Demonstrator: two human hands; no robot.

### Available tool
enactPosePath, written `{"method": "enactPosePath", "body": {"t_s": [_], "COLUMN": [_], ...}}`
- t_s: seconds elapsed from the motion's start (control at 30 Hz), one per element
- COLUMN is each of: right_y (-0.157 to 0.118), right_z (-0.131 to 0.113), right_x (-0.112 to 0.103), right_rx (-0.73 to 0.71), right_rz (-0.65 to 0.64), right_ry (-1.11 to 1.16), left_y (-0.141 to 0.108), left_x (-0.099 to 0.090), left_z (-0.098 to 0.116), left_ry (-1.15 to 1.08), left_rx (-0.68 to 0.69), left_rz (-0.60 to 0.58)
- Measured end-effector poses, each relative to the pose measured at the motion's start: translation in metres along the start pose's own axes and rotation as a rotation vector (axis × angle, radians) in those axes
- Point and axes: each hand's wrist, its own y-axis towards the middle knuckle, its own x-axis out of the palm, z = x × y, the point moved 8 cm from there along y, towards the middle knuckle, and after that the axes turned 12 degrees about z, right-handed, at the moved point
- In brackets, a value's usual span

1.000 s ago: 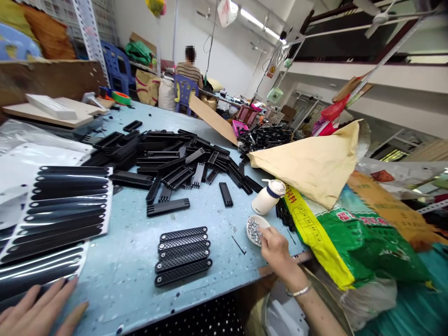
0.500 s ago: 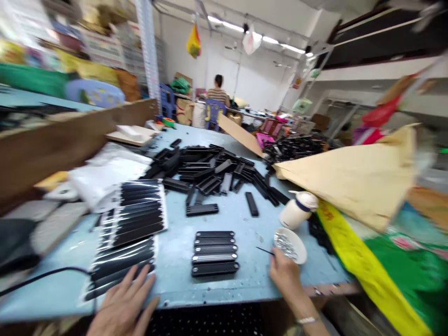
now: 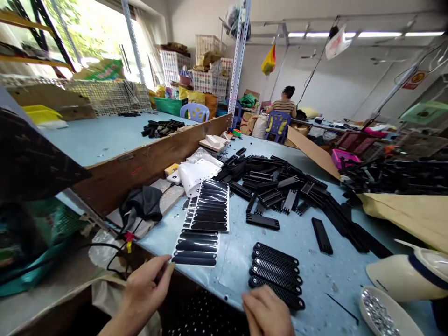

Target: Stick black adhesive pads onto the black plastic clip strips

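Blue tabletop (image 3: 238, 252); white bowl (image 3: 408, 315), silver metal pieces (image 3: 378, 311) inside, four o'clock; my left hand (image 3: 145, 284) narrow, right hand (image 3: 269, 309) curled, both holds unclear.

Strips (image 3: 210, 217) look glossy, patterned bars (image 3: 276, 271) rough, fasteners (image 3: 380, 312) shiny metal.

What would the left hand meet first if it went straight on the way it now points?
The left hand would likely meet the near-left corner of the lower sheet of black strips first; its fingers look right at that edge, though contact is unclear.
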Motion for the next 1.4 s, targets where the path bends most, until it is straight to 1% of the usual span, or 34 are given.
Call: {"method": "enactPosePath", "body": {"t_s": [0.03,0.07,0.1,0.13,0.17,0.2,0.23,0.27,0.3,0.37,0.43,0.5,0.57,0.63,0.73,0.83,0.9,0.93,1.0,1.07,1.13,1.2,1.27,1.4], "right_y": [0.022,0.044,0.064,0.08,0.092,0.104,0.114,0.119,0.122,0.119,0.108,0.095,0.082,0.071,0.057,0.051,0.054,0.056,0.061,0.065,0.07,0.073,0.076,0.077], "right_z": [-0.004,0.001,0.007,0.016,0.025,0.032,0.037,0.041,0.042,0.041,0.036,0.03,0.024,0.017,0.005,-0.004,-0.001,0.005,0.024,0.044,0.061,0.073,0.082,0.093], "right_x": [0.015,0.031,0.048,0.069,0.091,0.106,0.12,0.132,0.142,0.153,0.152,0.143,0.129,0.116,0.1,0.087,0.079,0.076,0.075,0.078,0.082,0.083,0.084,0.082], "right_rx": [-0.018,0.018,0.045,0.072,0.093,0.103,0.105,0.101,0.092,0.073,0.061,0.065,0.077,0.079,0.07,0.13,0.239,0.321,0.539,0.768,0.942,1.032,1.053,1.038], "right_rz": [-0.034,-0.095,-0.171,-0.294,-0.436,-0.475,-0.499,-0.53,-0.548,-0.579,-0.585,-0.553,-0.484,-0.393,-0.278,-0.189,-0.135,-0.12,-0.135,-0.172,-0.178,-0.157,-0.142,-0.09], "right_ry": [0.022,-0.009,-0.052,-0.116,-0.192,-0.228,-0.25,-0.266,-0.272,-0.278,-0.279,-0.259,-0.221,-0.183,-0.144,-0.054,0.061,0.123,0.251,0.406,0.559,0.643,0.662,0.67], "left_y": [0.002,0.003,0.002,-0.002,-0.009,-0.017,-0.022,-0.026,-0.027,-0.027,-0.024,-0.022,-0.021,-0.019,-0.021,-0.028,-0.034,-0.035,-0.034,-0.028,-0.019,-0.008,0.003,0.026], "left_x": [0.005,0.014,0.027,0.043,0.062,0.08,0.094,0.104,0.111,0.115,0.112,0.107,0.1,0.092,0.08,0.07,0.065,0.062,0.058,0.055,0.057,0.063,0.075,0.106], "left_z": [-0.002,-0.001,0.0,0.002,0.006,0.011,0.015,0.016,0.014,0.003,-0.008,-0.011,-0.007,-0.001,0.007,0.007,0.002,-0.002,-0.011,-0.017,-0.019,-0.022,-0.025,-0.032], "left_ry": [-0.052,-0.121,-0.215,-0.322,-0.442,-0.56,-0.619,-0.655,-0.678,-0.708,-0.801,-0.975,-1.161,-1.27,-1.271,-1.219,-1.204,-1.183,-1.095,-0.992,-0.921,-0.886,-0.889,-0.923], "left_rx": [-0.086,-0.186,-0.313,-0.451,-0.596,-0.741,-0.814,-0.866,-0.908,-0.962,-1.031,-1.122,-1.215,-1.267,-1.247,-1.222,-1.243,-1.248,-1.236,-1.191,-1.136,-1.094,-1.077,-1.033], "left_rz": [-0.015,-0.044,-0.099,-0.166,-0.261,-0.36,-0.409,-0.429,-0.423,-0.369,-0.319,-0.288,-0.261,-0.243,-0.267,-0.29,-0.262,-0.233,-0.187,-0.153,-0.136,-0.119,-0.105,-0.089]}}
